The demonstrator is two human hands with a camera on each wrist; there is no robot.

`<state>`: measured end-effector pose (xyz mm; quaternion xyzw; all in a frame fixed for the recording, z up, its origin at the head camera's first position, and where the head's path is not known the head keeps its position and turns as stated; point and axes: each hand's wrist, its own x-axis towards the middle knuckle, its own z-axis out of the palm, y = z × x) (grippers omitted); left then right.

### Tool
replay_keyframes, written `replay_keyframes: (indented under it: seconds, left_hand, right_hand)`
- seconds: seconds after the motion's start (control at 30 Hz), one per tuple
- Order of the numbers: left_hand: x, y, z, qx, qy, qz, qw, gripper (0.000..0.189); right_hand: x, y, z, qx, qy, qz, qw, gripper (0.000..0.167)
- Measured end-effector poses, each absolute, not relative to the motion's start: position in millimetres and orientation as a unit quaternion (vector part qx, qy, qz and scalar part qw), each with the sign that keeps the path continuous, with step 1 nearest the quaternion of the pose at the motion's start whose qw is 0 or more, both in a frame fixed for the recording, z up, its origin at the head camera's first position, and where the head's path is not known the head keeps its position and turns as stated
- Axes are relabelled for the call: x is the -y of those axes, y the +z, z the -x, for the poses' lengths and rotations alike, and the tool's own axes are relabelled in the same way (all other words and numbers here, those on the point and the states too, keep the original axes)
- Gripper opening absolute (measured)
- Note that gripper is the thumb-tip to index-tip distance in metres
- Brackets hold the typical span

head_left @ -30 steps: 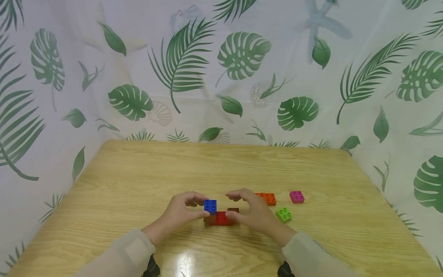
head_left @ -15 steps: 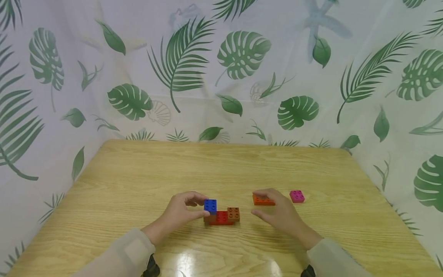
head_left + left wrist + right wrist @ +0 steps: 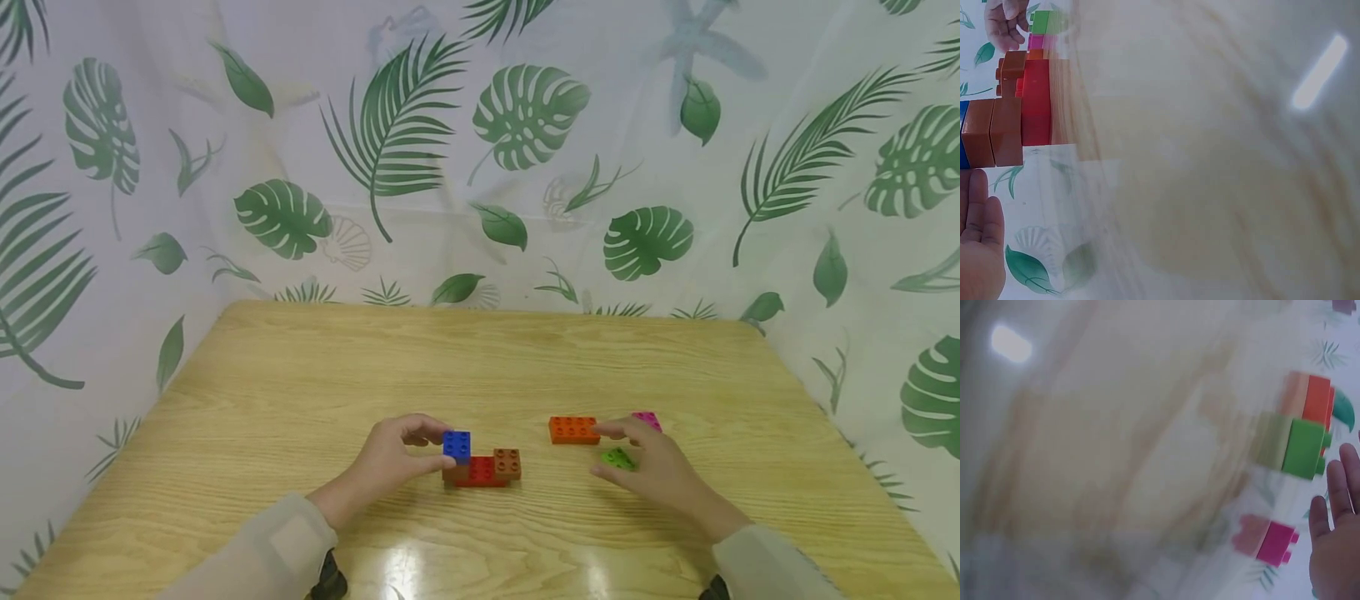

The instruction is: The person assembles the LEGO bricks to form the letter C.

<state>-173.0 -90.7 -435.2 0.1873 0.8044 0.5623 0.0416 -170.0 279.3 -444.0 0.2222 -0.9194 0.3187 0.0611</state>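
Observation:
Near the table's middle, a red building brick (image 3: 482, 472) lies under brown bricks, with one brown brick (image 3: 507, 463) at its right end. A blue brick (image 3: 456, 445) tops the taller brown pile (image 3: 991, 132) at its left end. My left hand (image 3: 397, 457) holds the blue brick between thumb and fingers. To the right, my right hand (image 3: 660, 468) hovers around a lime-green brick (image 3: 618, 457), thumb in front and fingers behind, spread apart. In the right wrist view, its fingers extend beside the green brick (image 3: 1304, 449).
An orange-red brick (image 3: 573, 430) lies behind and left of the green one. A pink brick (image 3: 648, 421) sits behind my right hand, partly covered by it. The wooden table (image 3: 315, 358) backs onto a leaf-patterned cloth (image 3: 420, 267).
My right hand has left the red and brown bricks and moved right, past the orange-red brick, to the green one. The left hand stays at the blue brick.

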Motion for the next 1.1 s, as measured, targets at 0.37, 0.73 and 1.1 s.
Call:
replay_keyframes:
  seconds: [0.37, 0.73, 1.1]
  left_hand:
    - [90.0, -434.5, 173.5, -0.805, 0.563, -0.184, 0.042, 0.033]
    - [91.4, -437.0, 175.4, -0.814, 0.549, -0.183, 0.045, 0.032]
    - [91.2, -434.5, 173.3, -0.806, 0.561, -0.181, 0.046, 0.033]
  right_hand:
    - [-305.1, -446.1, 173.0, 0.916, 0.338, -0.211, -0.041, 0.062]
    - [-308.4, -445.7, 174.6, 0.921, 0.333, -0.191, -0.058, 0.044]
    - [-303.4, -440.1, 176.1, 0.919, 0.340, -0.197, -0.020, 0.042]
